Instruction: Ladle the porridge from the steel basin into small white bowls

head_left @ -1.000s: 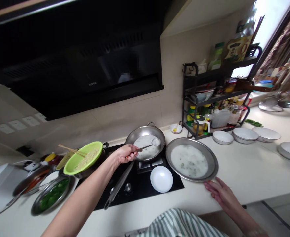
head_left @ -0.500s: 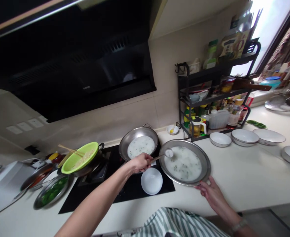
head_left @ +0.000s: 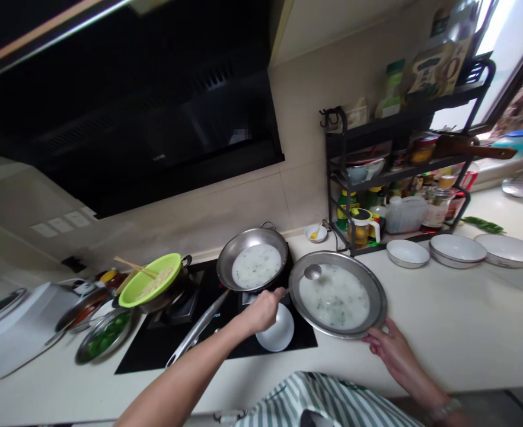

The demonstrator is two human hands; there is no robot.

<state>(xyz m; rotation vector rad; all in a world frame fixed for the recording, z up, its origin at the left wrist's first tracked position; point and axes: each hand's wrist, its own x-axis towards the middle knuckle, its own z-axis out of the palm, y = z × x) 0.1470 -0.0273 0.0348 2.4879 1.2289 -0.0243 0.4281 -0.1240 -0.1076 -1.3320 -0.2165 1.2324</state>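
Counter (head_left: 448, 326) separates the basin rim (head_left: 383, 300) from white bowls (head_left: 458, 249).

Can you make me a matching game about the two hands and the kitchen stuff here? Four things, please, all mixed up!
Column 1
1. left hand
2. right hand
3. ladle
4. chopsticks

Column 2
A. resting on the lime-green bowl of pale food
B. grips a thin handle above the white bowl on the stove
C. at the near rim of the metal basin
D. silvery, with a round end

Right pairs: 1-B, 2-C, 3-D, 4-A
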